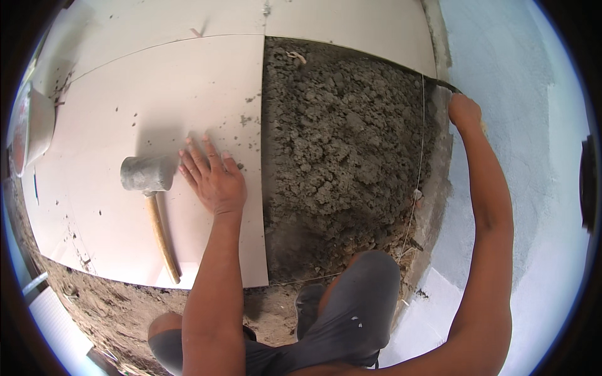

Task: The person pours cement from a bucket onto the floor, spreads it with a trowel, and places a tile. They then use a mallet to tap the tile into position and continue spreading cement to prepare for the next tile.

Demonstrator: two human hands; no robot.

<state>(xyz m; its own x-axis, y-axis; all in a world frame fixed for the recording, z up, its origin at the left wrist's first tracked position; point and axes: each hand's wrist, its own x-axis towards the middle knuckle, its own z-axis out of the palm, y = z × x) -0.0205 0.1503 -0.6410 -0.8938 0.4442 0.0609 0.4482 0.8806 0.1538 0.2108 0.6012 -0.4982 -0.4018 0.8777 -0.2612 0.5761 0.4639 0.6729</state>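
Observation:
My left hand (216, 182) lies flat with fingers spread on a large pale floor tile (207, 81), close to its right edge. Beside its fingertips rests a mallet (147, 173) with a thick grey head and a wooden handle, its handle end toward me. My right hand (465, 113) reaches far out to the right and is closed round the handle of a trowel (446, 85), mostly hidden by the fist. The trowel's dark metal part shows at the far right corner of a bed of lumpy grey mortar (351, 138), against the wall's foot.
A pale blue wall (508, 75) rises along the right side. A thin white string (421, 138) runs beside the mortar near the wall. More laid tiles (351, 22) border the mortar at the back. A whitish bucket (37, 125) stands far left. Bare soil (113, 307) lies near me.

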